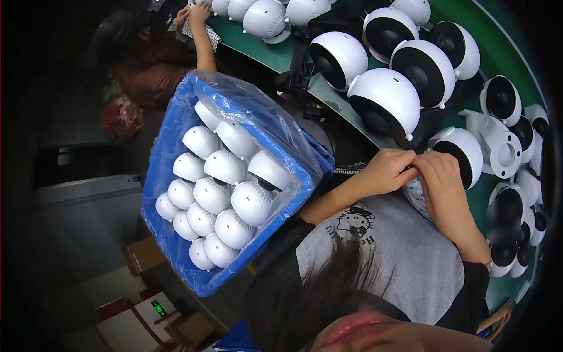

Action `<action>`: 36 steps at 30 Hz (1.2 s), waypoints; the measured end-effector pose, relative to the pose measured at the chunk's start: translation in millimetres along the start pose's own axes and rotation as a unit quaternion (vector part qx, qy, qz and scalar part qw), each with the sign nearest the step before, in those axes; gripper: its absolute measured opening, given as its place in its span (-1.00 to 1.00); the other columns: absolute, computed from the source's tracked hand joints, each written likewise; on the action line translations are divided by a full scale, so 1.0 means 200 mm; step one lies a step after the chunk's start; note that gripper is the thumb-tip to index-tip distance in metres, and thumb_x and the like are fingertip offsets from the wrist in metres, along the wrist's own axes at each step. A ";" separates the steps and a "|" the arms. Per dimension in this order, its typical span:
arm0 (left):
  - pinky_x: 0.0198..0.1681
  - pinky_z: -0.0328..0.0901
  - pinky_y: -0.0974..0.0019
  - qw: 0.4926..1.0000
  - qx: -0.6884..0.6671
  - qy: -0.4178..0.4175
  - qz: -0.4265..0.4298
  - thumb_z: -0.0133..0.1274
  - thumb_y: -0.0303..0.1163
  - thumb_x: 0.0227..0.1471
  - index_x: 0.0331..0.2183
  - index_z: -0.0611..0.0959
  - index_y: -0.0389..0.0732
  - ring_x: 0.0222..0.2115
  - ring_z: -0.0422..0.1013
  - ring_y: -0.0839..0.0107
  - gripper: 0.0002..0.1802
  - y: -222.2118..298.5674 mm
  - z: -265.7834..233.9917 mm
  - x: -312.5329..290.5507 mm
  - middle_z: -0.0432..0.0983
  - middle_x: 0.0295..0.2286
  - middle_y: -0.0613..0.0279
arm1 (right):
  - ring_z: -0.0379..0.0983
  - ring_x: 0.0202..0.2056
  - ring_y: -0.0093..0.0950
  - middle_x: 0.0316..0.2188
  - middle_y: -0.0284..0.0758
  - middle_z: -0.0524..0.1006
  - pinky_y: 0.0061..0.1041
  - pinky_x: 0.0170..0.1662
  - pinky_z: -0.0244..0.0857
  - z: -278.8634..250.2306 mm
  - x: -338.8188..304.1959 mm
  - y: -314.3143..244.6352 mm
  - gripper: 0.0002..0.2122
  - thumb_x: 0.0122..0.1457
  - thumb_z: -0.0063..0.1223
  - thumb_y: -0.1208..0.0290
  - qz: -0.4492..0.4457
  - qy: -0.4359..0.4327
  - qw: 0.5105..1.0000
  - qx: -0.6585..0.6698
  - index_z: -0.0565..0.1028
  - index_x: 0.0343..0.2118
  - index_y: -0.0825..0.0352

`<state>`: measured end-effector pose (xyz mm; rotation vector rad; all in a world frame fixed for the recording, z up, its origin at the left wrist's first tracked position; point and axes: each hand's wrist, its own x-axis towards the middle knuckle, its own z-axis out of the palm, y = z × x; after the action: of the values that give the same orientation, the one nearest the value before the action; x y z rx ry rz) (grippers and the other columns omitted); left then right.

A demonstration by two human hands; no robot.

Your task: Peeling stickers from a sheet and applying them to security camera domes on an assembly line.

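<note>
In front of my chest, my left hand (388, 170) and my right hand (441, 179) meet at the fingertips. The left thumb and fingers are pinched together; whatever small thing lies between them is hidden. My right fingers curl down over a white sheet with blue print (415, 193), which shows in part below the fingertips and is otherwise covered by the hand. Just beyond the right hand sits a ball-shaped white camera (469, 154) with a black front. A larger similar camera (384, 97) lies farther off on the green bench (366, 136).
A blue crate (153, 193) lined with clear plastic stands at my left, holding several white domed housings (212, 195). More cameras and a white bracket (498, 149) crowd the bench on the right. Another person (146, 76) works at the far left; a further hand (498, 320) shows lower right.
</note>
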<state>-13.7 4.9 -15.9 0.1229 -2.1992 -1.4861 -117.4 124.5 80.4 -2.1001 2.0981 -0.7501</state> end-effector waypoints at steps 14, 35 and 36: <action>-0.43 0.25 0.40 0.998 -0.039 -0.043 -0.030 0.16 -0.37 -0.17 -0.42 0.47 -0.25 -0.52 0.38 0.34 -0.75 0.04 -0.03 -0.02 0.41 -0.53 0.18 | 0.22 -0.43 -0.28 -0.52 -0.24 0.28 -0.39 -0.33 0.09 -0.06 -0.06 0.05 -0.83 -0.13 0.02 0.64 0.065 -0.024 0.997 0.021 0.38 -0.40 0.37; -0.57 0.22 0.33 0.999 -0.023 -0.045 -0.002 0.08 -0.42 -0.10 -0.50 0.51 -0.28 -0.63 0.37 0.26 -0.87 0.00 -0.04 -0.01 0.41 -0.63 0.14 | 0.29 -0.37 -0.29 -0.49 -0.26 0.34 -0.37 -0.22 0.14 -0.04 0.01 0.07 -0.82 -0.27 0.03 0.63 0.013 -0.028 0.999 -0.043 0.40 -0.49 0.42; -0.57 0.21 0.34 0.998 -0.028 -0.049 -0.009 0.08 -0.42 -0.10 -0.50 0.51 -0.28 -0.64 0.37 0.27 -0.87 0.00 -0.03 -0.02 0.42 -0.63 0.14 | 0.29 -0.37 -0.29 -0.49 -0.26 0.34 -0.37 -0.22 0.14 -0.04 0.01 0.06 -0.82 -0.27 0.03 0.63 0.012 -0.028 0.999 -0.042 0.40 -0.49 0.42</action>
<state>-8.2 -0.2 -15.8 0.0523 -2.2352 -1.5940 -132.1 123.8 82.5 -2.1074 2.1565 -0.6041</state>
